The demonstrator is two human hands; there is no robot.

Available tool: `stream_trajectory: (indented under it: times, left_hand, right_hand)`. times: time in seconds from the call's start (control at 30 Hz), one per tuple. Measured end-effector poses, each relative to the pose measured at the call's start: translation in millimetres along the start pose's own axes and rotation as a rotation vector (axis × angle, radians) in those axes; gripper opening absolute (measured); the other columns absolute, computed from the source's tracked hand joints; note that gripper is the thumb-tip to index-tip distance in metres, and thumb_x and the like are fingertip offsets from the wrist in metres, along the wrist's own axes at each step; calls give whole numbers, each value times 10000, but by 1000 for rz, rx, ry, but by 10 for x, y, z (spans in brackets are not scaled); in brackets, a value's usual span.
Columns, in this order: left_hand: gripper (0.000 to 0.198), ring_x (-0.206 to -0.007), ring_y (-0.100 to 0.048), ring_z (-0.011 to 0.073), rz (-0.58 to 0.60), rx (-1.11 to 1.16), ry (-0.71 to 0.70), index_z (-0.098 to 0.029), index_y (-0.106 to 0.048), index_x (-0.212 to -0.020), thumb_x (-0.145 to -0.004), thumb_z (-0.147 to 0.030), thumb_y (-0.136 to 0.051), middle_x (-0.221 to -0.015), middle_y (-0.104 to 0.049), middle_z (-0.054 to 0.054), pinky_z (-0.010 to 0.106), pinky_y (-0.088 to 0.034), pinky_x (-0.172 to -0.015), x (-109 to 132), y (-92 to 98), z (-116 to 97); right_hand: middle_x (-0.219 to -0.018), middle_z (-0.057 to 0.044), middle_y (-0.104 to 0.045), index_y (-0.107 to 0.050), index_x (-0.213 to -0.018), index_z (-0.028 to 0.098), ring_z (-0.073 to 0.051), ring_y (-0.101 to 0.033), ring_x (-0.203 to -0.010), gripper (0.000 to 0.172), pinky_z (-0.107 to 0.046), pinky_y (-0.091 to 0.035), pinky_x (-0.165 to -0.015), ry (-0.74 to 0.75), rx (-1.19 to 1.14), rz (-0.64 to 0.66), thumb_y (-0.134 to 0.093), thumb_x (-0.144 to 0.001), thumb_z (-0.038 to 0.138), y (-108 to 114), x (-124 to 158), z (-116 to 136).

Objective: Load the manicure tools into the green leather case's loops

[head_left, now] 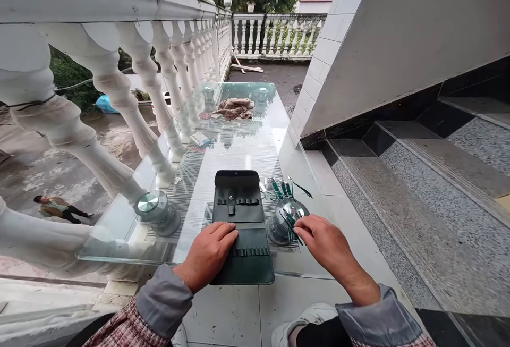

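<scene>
A dark green manicure case (244, 267) lies unfolded on the glass table, its rows of elastic loops bare. My left hand (213, 248) is closed over the case's left edge, with the thumb hidden. To the right of the case, my right hand (321, 235) pinches among slim green-handled manicure tools (287, 217), which lie on the glass above a round metal table leg. Its fingertips close on one tool, whose exact kind I cannot make out. Just beyond are green nail clippers (275, 188), small scissors (269, 196) and nippers (300, 187) with dark handles.
The glass table (255, 145) runs away from me beside a white balustrade (137, 86). A crumpled brown cloth (235, 108) and a small blue-and-white box (200, 139) lie farther along it. Stone stairs (402, 182) rise on the right. A person (59, 208) is below, beyond the railing.
</scene>
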State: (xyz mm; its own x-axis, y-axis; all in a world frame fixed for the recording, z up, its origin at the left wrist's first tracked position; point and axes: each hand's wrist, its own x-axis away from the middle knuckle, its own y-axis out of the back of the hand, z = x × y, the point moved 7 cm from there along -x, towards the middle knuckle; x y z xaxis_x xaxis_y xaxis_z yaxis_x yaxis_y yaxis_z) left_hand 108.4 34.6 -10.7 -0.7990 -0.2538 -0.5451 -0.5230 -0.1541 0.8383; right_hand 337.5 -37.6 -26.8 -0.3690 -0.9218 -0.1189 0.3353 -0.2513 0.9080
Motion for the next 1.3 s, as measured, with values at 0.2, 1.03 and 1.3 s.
stream_trajectory:
  times: [0.2, 1.03, 1.3]
  left_hand:
    - [265, -870, -595, 180, 34, 29, 39, -153, -634, -973, -935, -151, -372, -999, -657, 92, 330, -535, -773, -13, -43, 52]
    - [257, -722, -573, 141, -55, 1032, 839, -171, -642, -1015, -786, -284, -618, -810, -623, 29, 237, -486, -624, 85, -64, 447]
    - [290, -641, -567, 128, -32, 1314, 944, -145, -611, -897, -739, -385, -653, -701, -578, 4, 211, -455, -517, 137, -105, 456]
  right_hand:
    - [-752, -18, -634, -591, -731, 231, -168, -568, -714, 260, -275, -383, -618, 8, -40, -143, -419, -875, 365, 126, 32, -114]
    - [-610, -4, -592, -563, -668, 205, -120, -533, -572, 276, -244, -367, -573, 342, -152, -297, -458, -883, 343, -22, 131, 866]
    - [-639, -16, -624, -592, -705, 195, -124, -550, -594, 234, -254, -399, -596, 542, -278, -243, -467, -892, 258, -220, 193, 1353]
